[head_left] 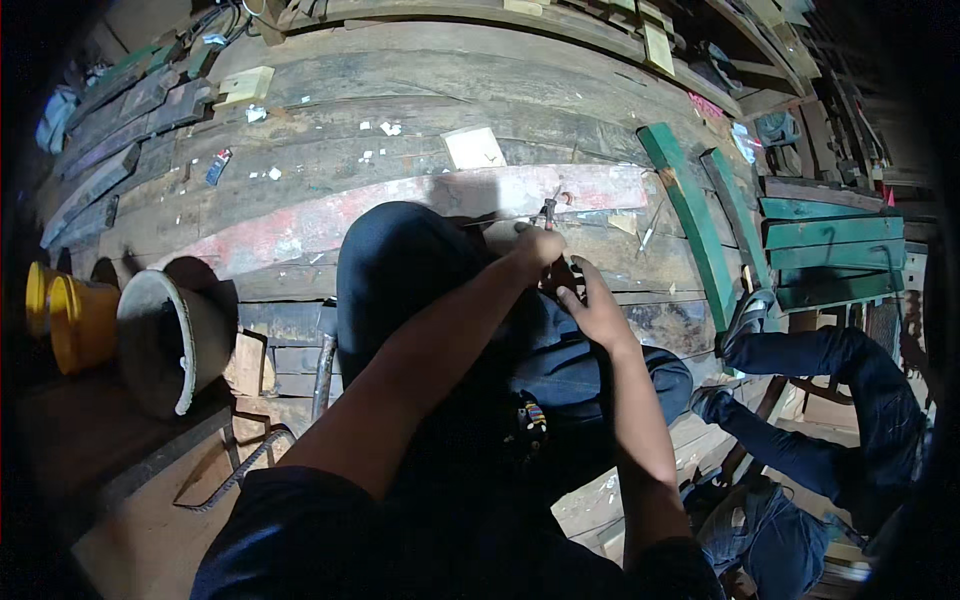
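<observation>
My left hand (pixel 538 252) is closed, and a dark slim tool (pixel 548 210) with a narrow tip sticks out past its fingers, above the pale-red painted plank (pixel 400 198). I cannot make out the tool's exact kind. Close beside it, my right hand (pixel 594 308) curls its fingers and thumb around a small dark object (pixel 560 278). The hands partly hide this object, and its kind does not show. Both hands are together over my bent legs.
A grey bucket (pixel 182 345) and yellow buckets (pixel 85 320) stand at left. Green beams (pixel 690 225) lie at right, near another person's legs (pixel 810 350). A white square piece (pixel 474 148) lies ahead on the boards among scraps. A bent ribbed bar (pixel 235 478) is at lower left.
</observation>
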